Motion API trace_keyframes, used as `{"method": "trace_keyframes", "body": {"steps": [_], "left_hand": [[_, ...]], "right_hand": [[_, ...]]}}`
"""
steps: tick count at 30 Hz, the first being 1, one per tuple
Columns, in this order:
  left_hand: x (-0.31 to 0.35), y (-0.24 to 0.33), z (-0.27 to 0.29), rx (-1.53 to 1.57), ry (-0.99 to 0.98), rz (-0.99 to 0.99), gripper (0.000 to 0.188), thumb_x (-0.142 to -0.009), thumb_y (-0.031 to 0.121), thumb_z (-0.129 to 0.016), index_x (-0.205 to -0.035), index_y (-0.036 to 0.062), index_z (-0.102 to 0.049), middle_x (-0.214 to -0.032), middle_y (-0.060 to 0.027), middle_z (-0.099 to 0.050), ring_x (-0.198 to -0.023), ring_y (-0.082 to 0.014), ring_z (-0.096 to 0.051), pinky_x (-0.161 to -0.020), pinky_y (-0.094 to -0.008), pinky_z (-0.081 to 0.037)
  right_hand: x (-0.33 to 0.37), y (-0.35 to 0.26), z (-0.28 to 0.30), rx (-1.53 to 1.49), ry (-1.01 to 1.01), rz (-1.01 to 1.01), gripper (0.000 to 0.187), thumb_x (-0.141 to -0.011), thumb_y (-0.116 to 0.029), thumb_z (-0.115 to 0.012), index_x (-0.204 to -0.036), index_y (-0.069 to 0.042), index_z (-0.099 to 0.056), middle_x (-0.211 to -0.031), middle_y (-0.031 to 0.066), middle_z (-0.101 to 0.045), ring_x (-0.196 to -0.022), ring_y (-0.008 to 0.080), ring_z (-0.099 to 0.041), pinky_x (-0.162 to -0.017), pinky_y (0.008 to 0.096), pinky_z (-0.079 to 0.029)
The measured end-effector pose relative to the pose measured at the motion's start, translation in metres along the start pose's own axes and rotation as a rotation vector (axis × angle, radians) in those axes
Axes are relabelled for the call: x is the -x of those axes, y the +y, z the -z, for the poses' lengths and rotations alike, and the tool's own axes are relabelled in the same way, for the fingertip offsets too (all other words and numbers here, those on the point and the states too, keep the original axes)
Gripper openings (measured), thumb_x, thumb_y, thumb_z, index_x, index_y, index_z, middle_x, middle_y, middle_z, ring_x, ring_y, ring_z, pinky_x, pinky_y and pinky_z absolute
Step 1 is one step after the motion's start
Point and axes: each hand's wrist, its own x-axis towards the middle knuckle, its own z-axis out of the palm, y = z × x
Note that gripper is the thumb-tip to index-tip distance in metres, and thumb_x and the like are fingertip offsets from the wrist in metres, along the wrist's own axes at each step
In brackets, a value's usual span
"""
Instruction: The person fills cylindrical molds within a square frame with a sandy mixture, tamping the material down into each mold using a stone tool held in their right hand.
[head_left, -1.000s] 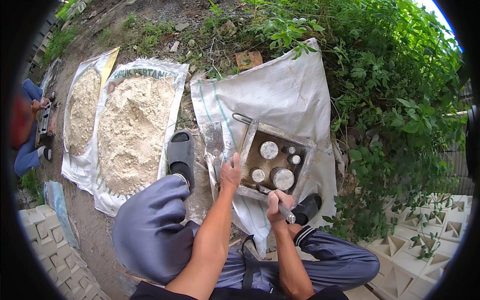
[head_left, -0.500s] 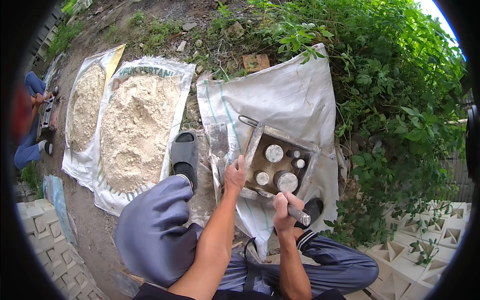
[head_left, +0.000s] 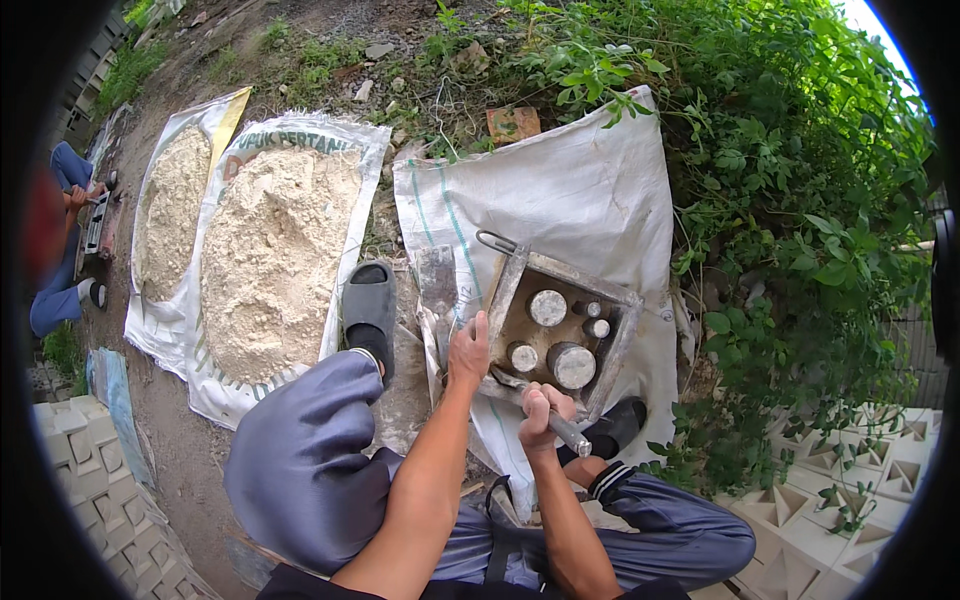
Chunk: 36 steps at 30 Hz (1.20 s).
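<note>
A square grey-caked box frame sits tilted in front of me. Inside its brown hollow stand several pale-topped cylinders of different widths. At the near left side of the box, my left hand is closed on the wall. My right hand is wrapped around a hand tool with a thick grey round handle. The handle's end points down to the right; the tool's narrow metal end lies at the box's near corner. What shape that end has is partly hidden. A bent metal loop juts from the far left corner.
Under the box lies a white woven sack. Pale powder heaps cover sacks to the left. A brick piece lies beyond. Leafy plants crowd the right. Patterned pale blocks stand low right. Another person sits far left.
My right hand has moved left and slightly toward me with the tool, drawing back from the cylinders along the near wall. My left hand stays on the box.
</note>
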Motion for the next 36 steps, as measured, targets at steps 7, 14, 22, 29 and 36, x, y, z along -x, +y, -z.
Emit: {"method": "trace_keyframes", "body": {"steps": [7,14,22,29,36], "left_hand": [[-0.006,-0.004,-0.001,-0.006,0.036,0.009,0.061,-0.095,0.053,-0.032,-0.105,0.0023,-0.065,-0.097,-0.0280,-0.063,-0.097,-0.0449,-0.057,-0.085,-0.0456,-0.043],[-0.003,-0.003,0.001,0.036,0.051,0.002,0.066,-0.095,0.054,-0.031,-0.099,-0.0032,-0.064,-0.094,-0.0322,-0.060,-0.095,-0.0478,-0.056,-0.083,-0.0467,-0.042],[0.000,-0.004,0.005,0.033,0.009,0.013,0.058,-0.096,0.047,-0.032,-0.106,-0.0009,-0.062,-0.095,-0.0308,-0.061,-0.096,-0.0480,-0.055,-0.084,-0.0469,-0.042],[-0.005,-0.005,-0.004,0.008,0.019,-0.033,0.057,-0.095,0.047,-0.033,-0.102,-0.0006,-0.064,-0.095,-0.0306,-0.061,-0.095,-0.0487,-0.054,-0.083,-0.0478,-0.042],[-0.007,-0.012,-0.002,-0.031,0.075,0.002,0.057,-0.095,0.046,-0.031,-0.104,-0.0009,-0.064,-0.097,-0.0306,-0.061,-0.096,-0.0484,-0.055,-0.084,-0.0483,-0.042]], "right_hand": [[-0.024,-0.054,-0.006,0.046,-0.051,-0.165,0.032,-0.082,-0.003,-0.042,-0.052,-0.005,-0.032,-0.049,-0.0017,-0.036,-0.044,0.0068,-0.031,-0.042,0.0254,-0.025],[-0.018,-0.016,-0.014,0.183,-0.069,-0.040,0.029,-0.080,-0.006,-0.047,-0.053,-0.002,-0.036,-0.048,0.0011,-0.037,-0.043,0.0073,-0.033,-0.042,0.0262,-0.026],[-0.018,0.006,-0.021,0.167,-0.105,-0.077,0.032,-0.080,-0.009,-0.047,-0.050,-0.003,-0.036,-0.047,-0.0008,-0.038,-0.043,0.0064,-0.033,-0.041,0.0263,-0.026],[-0.003,-0.008,-0.006,0.088,-0.054,0.008,0.030,-0.080,-0.009,-0.049,-0.053,-0.001,-0.038,-0.049,0.0038,-0.041,-0.044,0.0091,-0.035,-0.043,0.0267,-0.028],[-0.009,-0.053,-0.003,0.140,-0.110,0.006,0.023,-0.074,-0.001,-0.053,-0.054,0.001,-0.040,-0.050,0.0067,-0.036,-0.042,0.0138,-0.036,-0.043,0.0293,-0.029]]}}
